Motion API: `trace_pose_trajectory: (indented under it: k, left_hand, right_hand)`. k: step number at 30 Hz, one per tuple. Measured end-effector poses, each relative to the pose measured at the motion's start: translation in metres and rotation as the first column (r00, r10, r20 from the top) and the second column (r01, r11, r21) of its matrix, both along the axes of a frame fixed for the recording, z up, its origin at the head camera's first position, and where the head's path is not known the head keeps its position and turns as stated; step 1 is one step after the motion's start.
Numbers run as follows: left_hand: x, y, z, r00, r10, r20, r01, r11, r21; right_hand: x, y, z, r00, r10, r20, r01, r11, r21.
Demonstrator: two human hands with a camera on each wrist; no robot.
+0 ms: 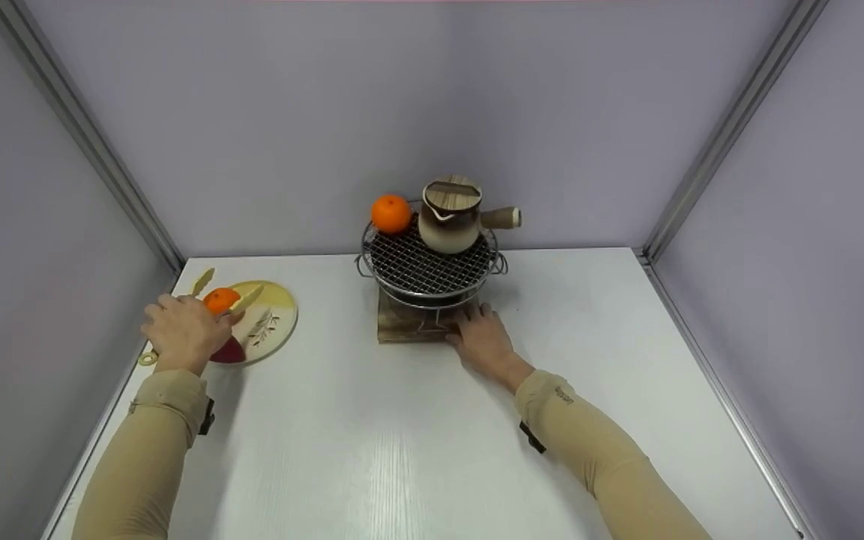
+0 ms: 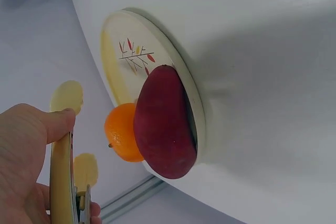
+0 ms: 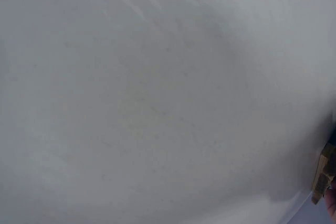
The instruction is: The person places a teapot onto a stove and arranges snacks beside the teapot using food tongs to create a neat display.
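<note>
My left hand [image 1: 186, 330] grips tongs [image 2: 62, 177] with pale yellow tips, which stand spread apart. In the left wrist view an orange [image 2: 122, 132] sits beyond a dark red, smooth, oblong fruit or vegetable [image 2: 165, 124], both on a decorated plate [image 2: 113, 27]. From the head view, the tong tips lie on either side of this orange. My right hand [image 1: 486, 341] rests at the front right corner of a wooden board [image 1: 402, 330], its fingers extended. On that board stands a round tabletop grill [image 1: 432, 279] with a wire mesh top.
A second orange [image 1: 391, 214] sits on the back left of the mesh. Beside it is a brown and cream pot [image 1: 448, 231] with a wooden lid, its side handle [image 1: 502, 218] pointing right. Pale walls [image 1: 289, 127] enclose the white table [image 1: 327, 435] at the back and sides.
</note>
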State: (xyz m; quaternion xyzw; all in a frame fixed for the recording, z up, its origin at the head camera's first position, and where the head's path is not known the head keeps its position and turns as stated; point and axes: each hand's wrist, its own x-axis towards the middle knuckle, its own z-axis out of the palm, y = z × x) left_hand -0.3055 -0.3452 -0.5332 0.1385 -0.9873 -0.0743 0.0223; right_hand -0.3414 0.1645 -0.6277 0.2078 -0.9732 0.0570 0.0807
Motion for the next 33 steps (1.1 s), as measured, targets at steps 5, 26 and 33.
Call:
trace_pose_trajectory:
  k: [5, 26, 33]
  left_hand:
    - [0.002, -0.004, -0.001, 0.999, 0.024, 0.031, -0.024, 1.0, 0.003]
    - [-0.002, -0.01, -0.011, 0.995, 0.062, 0.075, -0.064, 0.998, 0.028]
    - [-0.004, -0.01, -0.01, 0.993, 0.069, 0.093, -0.073, 0.997, 0.039]
  right_hand:
    - [0.0, 0.0, -0.002, 1.0, -0.005, -0.001, 0.005, 1.0, 0.003]
    - [-0.002, 0.0, -0.003, 1.0, -0.024, 0.019, 0.024, 1.0, 0.004]
    - [-0.002, 0.0, -0.003, 1.0, -0.02, 0.003, 0.02, 1.0, 0.004]
